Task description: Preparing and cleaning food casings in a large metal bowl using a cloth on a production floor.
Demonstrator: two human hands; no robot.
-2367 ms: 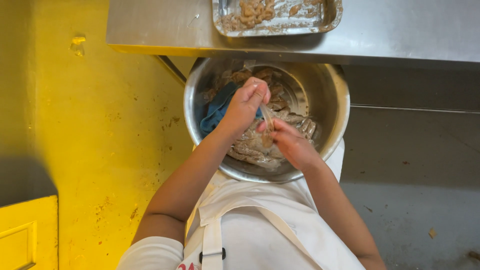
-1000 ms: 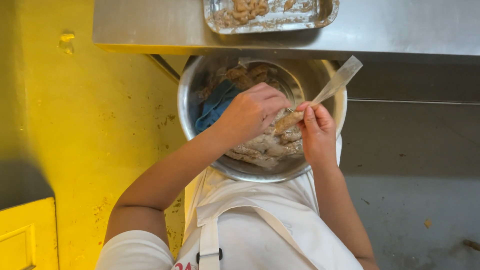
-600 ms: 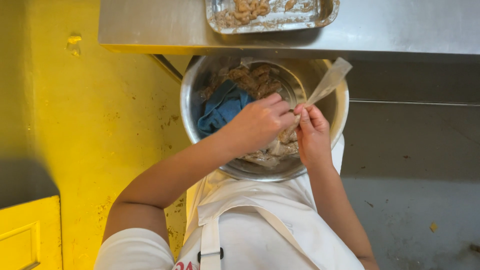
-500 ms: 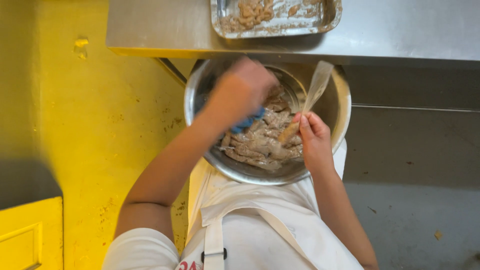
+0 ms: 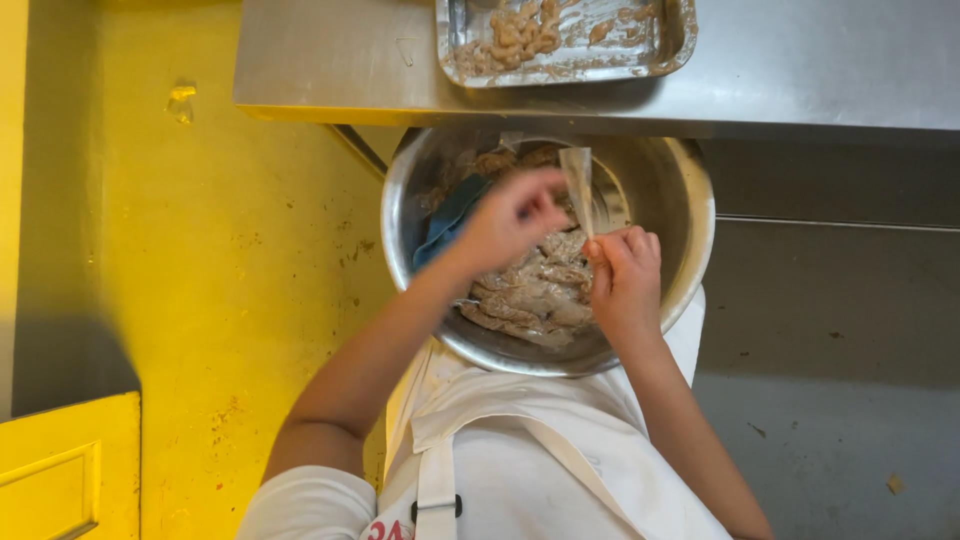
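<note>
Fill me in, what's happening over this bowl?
A person in a white apron works over a large metal bowl of floury, coated pieces. The right hand pinches a thin pale strip upright above them; the left hand hovers beside it, blurred. A metal tray with similar pieces sits on the steel counter.

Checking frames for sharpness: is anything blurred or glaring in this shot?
Head view: the left hand is smeared by motion blur; the right hand and the steel bowl look sharp; soft glare lies on the steel shelf; the yellow floor is evenly lit.
</note>
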